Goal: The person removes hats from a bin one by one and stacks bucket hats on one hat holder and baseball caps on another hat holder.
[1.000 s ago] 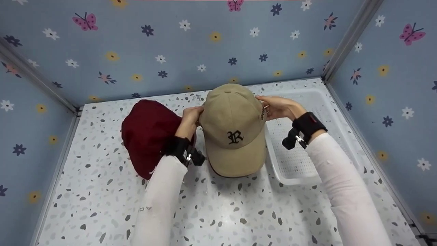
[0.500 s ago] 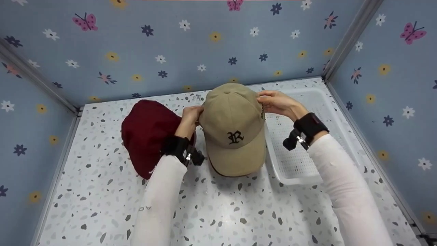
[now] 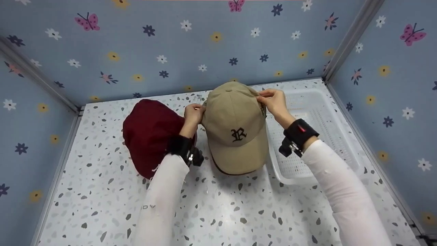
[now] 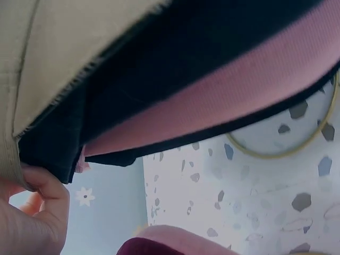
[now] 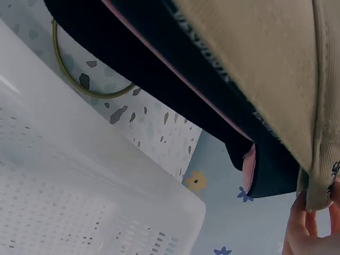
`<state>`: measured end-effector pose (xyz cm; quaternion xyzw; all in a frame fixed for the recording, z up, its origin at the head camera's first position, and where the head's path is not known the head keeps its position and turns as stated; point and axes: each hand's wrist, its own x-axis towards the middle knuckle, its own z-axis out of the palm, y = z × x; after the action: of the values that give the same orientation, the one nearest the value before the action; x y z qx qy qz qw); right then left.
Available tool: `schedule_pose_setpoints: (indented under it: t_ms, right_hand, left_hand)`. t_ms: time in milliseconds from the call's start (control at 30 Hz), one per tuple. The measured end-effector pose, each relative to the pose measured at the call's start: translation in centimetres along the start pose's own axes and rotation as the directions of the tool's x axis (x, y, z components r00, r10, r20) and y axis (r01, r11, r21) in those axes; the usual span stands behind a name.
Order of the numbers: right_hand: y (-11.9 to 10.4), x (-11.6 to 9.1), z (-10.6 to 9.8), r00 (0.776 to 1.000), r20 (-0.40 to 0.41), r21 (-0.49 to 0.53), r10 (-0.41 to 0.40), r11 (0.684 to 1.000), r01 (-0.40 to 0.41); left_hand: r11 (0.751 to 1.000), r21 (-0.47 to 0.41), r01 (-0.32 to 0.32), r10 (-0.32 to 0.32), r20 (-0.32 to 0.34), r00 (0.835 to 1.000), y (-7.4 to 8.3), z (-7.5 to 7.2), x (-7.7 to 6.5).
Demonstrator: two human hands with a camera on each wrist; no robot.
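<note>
A tan baseball cap (image 3: 235, 116) with a black letter R on its front is held brim toward me. My left hand (image 3: 193, 114) pinches its left edge, and my right hand (image 3: 275, 102) pinches its right edge near the dark side lettering. Both wrist views look beneath it: dark navy fabric (image 4: 175, 69) with a pink band (image 4: 228, 95) hangs below the tan edge. A thin gold ring-shaped rim (image 5: 101, 95) shows on the tabletop under the cap, hidden in the head view. A dark red cap (image 3: 150, 133) lies left of it, partly behind my left wrist.
A white perforated plastic basket (image 3: 285, 180) stands on the right, close beside the tan cap and under my right forearm. Flowered blue panels (image 3: 191, 44) wall in the speckled white tabletop (image 3: 211, 215) at the back and both sides.
The tan cap has shifted slightly right and away from me. My right hand has closed its fingertips on the cap's edge, with its wrist lower and further left. The red cap stays put.
</note>
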<state>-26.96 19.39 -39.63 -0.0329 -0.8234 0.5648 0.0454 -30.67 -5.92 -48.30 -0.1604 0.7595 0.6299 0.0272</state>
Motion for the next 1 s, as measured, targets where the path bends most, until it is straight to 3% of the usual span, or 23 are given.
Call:
schedule_pose_setpoints:
  t_ms: [133, 167, 233, 333, 367, 400, 500, 600, 700, 733, 767, 867, 1000]
  right_hand:
    - [0.3, -0.2, 0.4, 0.994, -0.013, -0.214, -0.112, 0.971, 0.107]
    - [0.4, -0.2, 0.5, 0.99, -0.01, -0.253, -0.138, 0.959, 0.131]
    - [0.7, -0.3, 0.6, 0.984, 0.003, -0.312, -0.175, 0.935, 0.168]
    - [1.1, -0.3, 0.8, 0.979, 0.012, -0.34, -0.203, 0.92, 0.195]
    - [1.2, -0.3, 0.9, 0.979, 0.014, -0.34, -0.205, 0.919, 0.197]
    - [1.3, -0.3, 0.9, 0.98, 0.013, -0.338, -0.199, 0.921, 0.192]
    - [1.3, -0.3, 0.6, 0.994, 0.041, -0.266, -0.104, 0.958, 0.111]
    - [1.1, -0.1, -0.2, 0.988, 0.125, -0.078, 0.092, 0.994, -0.082]
    - [1.0, 0.3, -1.1, 0.937, 0.227, 0.086, 0.264, 0.953, -0.29]
    - [0.9, 0.5, -1.3, 0.917, 0.257, 0.105, 0.305, 0.935, -0.34]
    - [1.0, 0.7, -1.5, 0.897, 0.287, 0.108, 0.336, 0.919, -0.379]
    - [1.3, 1.4, -2.0, 0.827, 0.369, 0.089, 0.423, 0.87, -0.485]
    - [1.7, 2.2, -2.5, 0.71, 0.487, 0.119, 0.508, 0.767, -0.631]
  left_hand:
    - [0.987, 0.139, -0.078, 0.077, 0.011, 0.997, -5.8, 1.1, 7.2]
    - [0.982, 0.159, -0.102, 0.101, 0.012, 0.995, -6.6, 1.2, 8.0]
    - [0.973, 0.176, -0.149, 0.149, 0.012, 0.989, -7.4, 1.3, 8.8]
    - [0.966, 0.196, -0.166, 0.169, 0.003, 0.986, -6.9, 1.3, 8.1]
    - [0.962, 0.189, -0.195, 0.201, -0.013, 0.979, -7.0, 1.4, 8.0]
    - [0.96, 0.207, -0.186, 0.192, -0.007, 0.981, -6.4, 1.3, 7.3]
    - [0.957, 0.246, -0.151, 0.158, -0.01, 0.987, -5.6, 1.5, 6.1]
    - [0.959, 0.231, -0.166, 0.175, -0.017, 0.984, -8.4, 2.4, 9.3]
    - [0.968, 0.178, -0.179, 0.184, -0.012, 0.983, -13.1, 3.4, 15.0]
    - [0.971, 0.153, -0.181, 0.185, -0.012, 0.983, -14.5, 3.7, 16.6]
    - [0.977, 0.131, -0.169, 0.171, -0.002, 0.985, -15.0, 3.7, 17.3]
    - [0.993, 0.073, -0.093, 0.093, -0.005, 0.996, -14.6, 3.8, 17.0]
    - [1.0, 0.005, -0.001, 0.001, 0.011, 1.0, -11.0, 2.9, 12.9]
